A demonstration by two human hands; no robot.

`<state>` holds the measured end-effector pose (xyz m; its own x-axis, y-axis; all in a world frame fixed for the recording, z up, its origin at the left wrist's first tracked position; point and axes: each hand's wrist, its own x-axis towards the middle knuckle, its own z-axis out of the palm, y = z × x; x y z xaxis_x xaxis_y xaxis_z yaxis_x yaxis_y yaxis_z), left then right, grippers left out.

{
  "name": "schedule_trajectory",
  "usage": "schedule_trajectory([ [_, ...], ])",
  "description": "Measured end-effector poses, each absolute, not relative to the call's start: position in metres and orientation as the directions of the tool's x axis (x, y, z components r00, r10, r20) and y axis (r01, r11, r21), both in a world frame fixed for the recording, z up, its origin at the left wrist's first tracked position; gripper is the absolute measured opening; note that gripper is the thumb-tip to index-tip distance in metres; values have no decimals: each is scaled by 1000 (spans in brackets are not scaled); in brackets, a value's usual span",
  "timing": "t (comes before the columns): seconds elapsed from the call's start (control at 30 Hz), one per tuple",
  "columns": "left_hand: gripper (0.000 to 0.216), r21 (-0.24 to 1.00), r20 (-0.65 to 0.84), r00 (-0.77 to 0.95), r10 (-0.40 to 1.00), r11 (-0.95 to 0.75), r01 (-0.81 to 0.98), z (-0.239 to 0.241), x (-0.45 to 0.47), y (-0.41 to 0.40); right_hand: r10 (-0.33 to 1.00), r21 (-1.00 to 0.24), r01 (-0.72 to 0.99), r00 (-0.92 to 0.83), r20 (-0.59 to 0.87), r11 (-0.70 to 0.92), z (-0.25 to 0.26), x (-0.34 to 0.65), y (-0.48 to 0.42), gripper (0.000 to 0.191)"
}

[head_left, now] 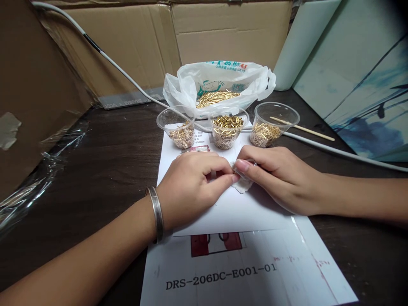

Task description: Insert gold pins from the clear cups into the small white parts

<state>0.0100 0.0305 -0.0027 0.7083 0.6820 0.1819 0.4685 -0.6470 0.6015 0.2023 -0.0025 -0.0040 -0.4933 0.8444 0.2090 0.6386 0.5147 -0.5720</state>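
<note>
Over the white paper sheet (pixel 204 221), both hands meet fingertip to fingertip. My left hand (pixel 189 185), with a metal bangle (pixel 156 214) at the wrist, pinches thumb and forefinger on something too small to make out. My right hand (pixel 283 180) is closed, its thumb pressing a thin shiny piece (pixel 254 162) against the forefinger; most of that piece is hidden. Beneath the fingertips lies a crumpled whitish scrap (pixel 244 186). Just beyond stand three clear plastic cups, left (pixel 181 137), middle (pixel 227 135) and right (pixel 264 135), holding small gold-coloured metal pins or tubes.
Behind the cups sits an open white plastic bag (pixel 255 80) with more gold pins (pixel 218 98). A wooden stick (pixel 314 132) rests against the right cup. A white cable (pixel 127 76) crosses the dark table (pixel 105 170). Cardboard (pixel 127 46) walls the back and left.
</note>
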Motion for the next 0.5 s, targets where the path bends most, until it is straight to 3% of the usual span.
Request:
schedule_trajectory([
  [0.5,19,585,174,697,696,-642,495,-3,10,29,837,-499,677,-492,240,541,-6,199,-3,23],
])
